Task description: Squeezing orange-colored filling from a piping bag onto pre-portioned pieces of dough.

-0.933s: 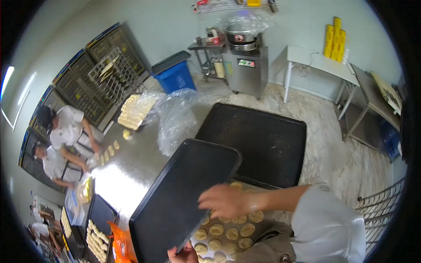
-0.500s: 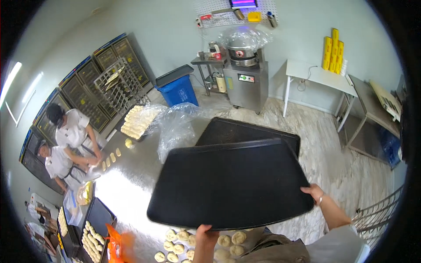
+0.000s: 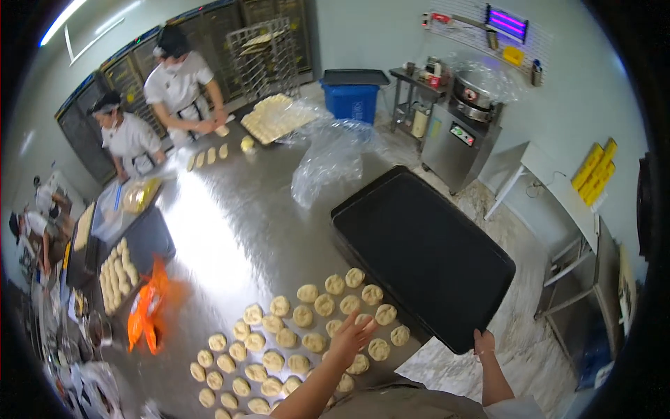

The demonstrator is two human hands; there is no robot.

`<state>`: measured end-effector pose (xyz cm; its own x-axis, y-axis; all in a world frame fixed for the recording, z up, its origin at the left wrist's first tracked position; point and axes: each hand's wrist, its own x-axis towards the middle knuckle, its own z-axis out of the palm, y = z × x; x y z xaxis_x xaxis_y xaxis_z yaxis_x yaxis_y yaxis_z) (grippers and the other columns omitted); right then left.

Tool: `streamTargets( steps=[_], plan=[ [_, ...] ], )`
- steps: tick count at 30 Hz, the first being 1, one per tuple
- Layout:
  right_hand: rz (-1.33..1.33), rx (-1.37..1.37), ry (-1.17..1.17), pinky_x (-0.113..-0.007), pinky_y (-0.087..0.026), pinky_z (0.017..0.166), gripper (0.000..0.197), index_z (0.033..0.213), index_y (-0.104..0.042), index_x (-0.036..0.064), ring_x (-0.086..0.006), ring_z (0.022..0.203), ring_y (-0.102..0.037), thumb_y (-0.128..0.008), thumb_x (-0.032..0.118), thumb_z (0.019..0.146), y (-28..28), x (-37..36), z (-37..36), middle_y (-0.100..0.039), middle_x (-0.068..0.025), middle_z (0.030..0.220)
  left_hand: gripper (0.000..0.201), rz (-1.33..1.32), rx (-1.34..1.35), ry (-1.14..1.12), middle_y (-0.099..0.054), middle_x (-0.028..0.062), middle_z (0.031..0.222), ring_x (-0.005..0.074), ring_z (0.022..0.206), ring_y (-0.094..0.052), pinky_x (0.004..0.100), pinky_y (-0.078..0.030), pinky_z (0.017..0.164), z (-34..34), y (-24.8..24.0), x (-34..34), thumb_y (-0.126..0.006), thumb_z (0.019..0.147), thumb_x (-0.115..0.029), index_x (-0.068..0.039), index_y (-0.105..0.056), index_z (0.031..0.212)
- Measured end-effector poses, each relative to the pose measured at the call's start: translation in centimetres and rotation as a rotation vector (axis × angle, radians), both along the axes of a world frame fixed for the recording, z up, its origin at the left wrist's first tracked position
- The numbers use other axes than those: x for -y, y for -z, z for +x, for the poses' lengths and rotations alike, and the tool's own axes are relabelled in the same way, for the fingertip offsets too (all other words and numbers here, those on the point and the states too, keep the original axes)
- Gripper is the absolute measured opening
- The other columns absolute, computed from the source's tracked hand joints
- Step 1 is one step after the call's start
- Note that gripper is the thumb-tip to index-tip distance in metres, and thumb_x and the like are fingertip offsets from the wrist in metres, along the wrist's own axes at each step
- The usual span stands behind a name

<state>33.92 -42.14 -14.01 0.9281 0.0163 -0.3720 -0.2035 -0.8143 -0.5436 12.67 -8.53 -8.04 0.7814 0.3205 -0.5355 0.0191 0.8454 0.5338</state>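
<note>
A black baking tray (image 3: 426,244) lies at the right side of the table, overhanging its edge and covering most of whatever is under it. My right hand (image 3: 483,342) grips the tray's near right corner. My left hand (image 3: 352,339) is off the tray, its fingers apart above the flattened dough rounds (image 3: 299,364). Several of these pale rounds lie in loose rows on the steel table in front of me. No object shows in my left hand, though it hides some of the rounds beneath it.
Crumpled clear plastic (image 3: 328,160) lies beyond the tray, beside a tray of shaped dough (image 3: 272,119). An orange bag (image 3: 148,307) and another dough tray (image 3: 155,237) are at left. Two people in white (image 3: 178,77) work across the steel table (image 3: 244,230).
The black tray has gone down from my two hands onto the table's right side. My left hand has let go and moved over the dough rounds. The view has swung left.
</note>
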Motion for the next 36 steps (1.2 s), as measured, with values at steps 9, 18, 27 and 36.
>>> streamTargets(
  steps=[9, 18, 27, 36],
  plan=[
    [-0.762, -0.124, -0.513, -0.037, -0.045, 0.056, 0.055, 0.079, -0.059, -0.0025, -0.0254, 0.061, -0.058, -0.029, 0.043, 0.086, -0.9, -6.0, 5.2, -0.060, -0.0128, 0.069, 0.043, 0.091, -0.345, -0.887, -0.052, 0.0141, 0.106, 0.0220, 0.091, -0.052, 0.0306, -0.043, 0.072, -21.1, 0.0, 4.1, -0.045, 0.072, -0.007, 0.000, -0.038, 0.114],
    [-0.973, 0.136, -1.243, -0.037, -0.045, 0.065, 0.039, 0.068, -0.061, 0.0035, -0.0261, 0.068, -0.059, -0.045, 0.038, 0.076, -3.7, -14.1, 4.2, -0.060, -0.0122, 0.068, 0.036, 0.110, -0.727, -1.633, -0.051, 0.0020, 0.100, 0.0125, 0.090, -0.046, 0.0324, -0.032, 0.077, -33.5, 4.7, 8.8, -0.039, 0.071, -0.005, -0.011, -0.045, 0.106],
    [-0.238, 0.160, -1.555, -0.041, -0.042, 0.063, 0.018, 0.079, -0.055, 0.0037, -0.0334, 0.072, -0.054, -0.051, 0.021, 0.073, -7.5, -25.6, -12.7, -0.056, -0.0177, 0.075, 0.024, 0.377, -0.550, -1.487, -0.056, 0.0022, 0.092, 0.0132, 0.081, -0.052, 0.0264, -0.040, 0.065, -38.5, 4.0, -4.5, -0.045, 0.075, -0.006, -0.006, -0.052, 0.097],
    [-0.564, 0.013, -1.150, -0.041, -0.043, 0.062, 0.022, 0.078, -0.055, 0.0036, -0.0347, 0.069, -0.054, -0.053, 0.024, 0.071, -6.4, -15.5, -11.3, -0.057, -0.0160, 0.071, 0.074, 1.350, -1.406, -0.424, -0.044, 0.0204, 0.114, 0.0314, 0.107, -0.042, 0.0364, -0.034, 0.090, -45.0, 6.0, -28.9, -0.063, 0.062, -0.034, 0.001, -0.033, 0.119]
  ],
)
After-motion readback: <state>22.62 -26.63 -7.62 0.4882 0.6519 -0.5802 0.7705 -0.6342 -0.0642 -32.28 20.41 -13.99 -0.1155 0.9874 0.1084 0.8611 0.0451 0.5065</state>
